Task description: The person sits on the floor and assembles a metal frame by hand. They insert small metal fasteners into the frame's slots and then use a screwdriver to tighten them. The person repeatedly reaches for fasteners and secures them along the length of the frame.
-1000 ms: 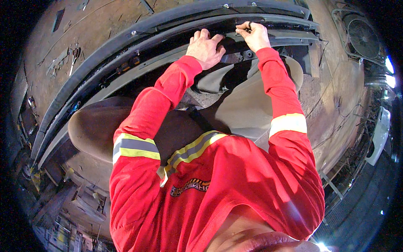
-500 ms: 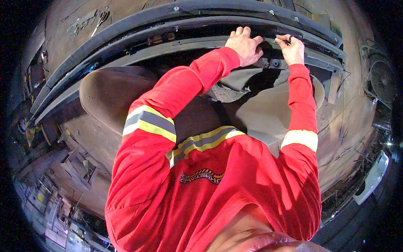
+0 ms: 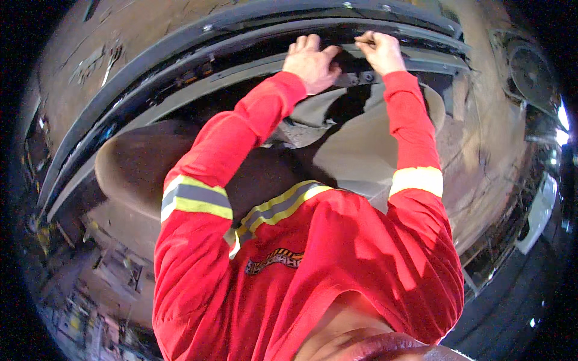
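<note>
Pinching seems to be done by the right hand [image 3: 382,54] above the long curved part [image 3: 244,73] laid before the bent knees, anything held too small to tell, the left hand [image 3: 312,65] being loosely spread over it, fine fingertip work apparently in hand and steadiness called for.

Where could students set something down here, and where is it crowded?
Bare brown floor shows at upper left, between the metal, scissor-shaped tool and the curved grey rails, and at right, between the rails' ends and the round dark fan. It's crowded around the left hand and right hand, by the rails.
</note>
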Demonstrator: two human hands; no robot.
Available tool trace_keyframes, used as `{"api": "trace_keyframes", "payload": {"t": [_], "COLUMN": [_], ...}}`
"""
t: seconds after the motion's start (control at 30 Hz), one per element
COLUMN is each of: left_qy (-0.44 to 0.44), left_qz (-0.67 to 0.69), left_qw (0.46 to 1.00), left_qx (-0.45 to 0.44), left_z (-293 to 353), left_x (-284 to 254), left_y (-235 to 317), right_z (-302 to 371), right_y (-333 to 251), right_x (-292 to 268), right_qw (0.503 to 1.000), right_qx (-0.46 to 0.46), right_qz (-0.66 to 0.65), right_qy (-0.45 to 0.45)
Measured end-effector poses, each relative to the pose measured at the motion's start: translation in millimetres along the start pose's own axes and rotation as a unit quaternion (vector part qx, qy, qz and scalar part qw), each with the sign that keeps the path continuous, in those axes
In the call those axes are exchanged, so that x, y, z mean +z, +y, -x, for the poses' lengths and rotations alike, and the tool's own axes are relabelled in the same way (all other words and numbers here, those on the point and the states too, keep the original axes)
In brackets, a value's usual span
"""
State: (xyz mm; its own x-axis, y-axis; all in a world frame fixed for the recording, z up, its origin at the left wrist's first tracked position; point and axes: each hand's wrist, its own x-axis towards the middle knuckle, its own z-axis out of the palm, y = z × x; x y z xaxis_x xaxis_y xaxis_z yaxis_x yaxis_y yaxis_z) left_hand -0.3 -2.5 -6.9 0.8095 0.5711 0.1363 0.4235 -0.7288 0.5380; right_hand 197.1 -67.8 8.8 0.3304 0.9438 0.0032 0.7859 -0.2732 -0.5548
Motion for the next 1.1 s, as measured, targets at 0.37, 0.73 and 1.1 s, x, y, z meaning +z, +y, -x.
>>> {"api": "trace_keyframes", "payload": {"t": [0.37, 0.73, 1.1], "left_qy": [-0.007, 0.007, -0.019], "left_qz": [-0.013, -0.001, 0.055], "left_qw": [1.000, 1.000, 0.998], "left_qx": [-0.007, -0.002, -0.029], "left_z": [-2.4, -3.1, -9.7], "left_x": [-1.5, 1.5, 8.1], "left_y": [4.5, 1.5, -12.6], "right_z": [5.6, 1.2, -6.0], "right_y": [-2.8, 7.1, 23.8], "right_x": [-0.3, 0.8, 10.5], "right_qw": [0.997, 0.998, 0.995], "right_qx": [0.078, 0.057, 0.097], "right_qz": [-0.015, -0.013, -0.012], "right_qy": [0.013, 0.005, 0.027]}}
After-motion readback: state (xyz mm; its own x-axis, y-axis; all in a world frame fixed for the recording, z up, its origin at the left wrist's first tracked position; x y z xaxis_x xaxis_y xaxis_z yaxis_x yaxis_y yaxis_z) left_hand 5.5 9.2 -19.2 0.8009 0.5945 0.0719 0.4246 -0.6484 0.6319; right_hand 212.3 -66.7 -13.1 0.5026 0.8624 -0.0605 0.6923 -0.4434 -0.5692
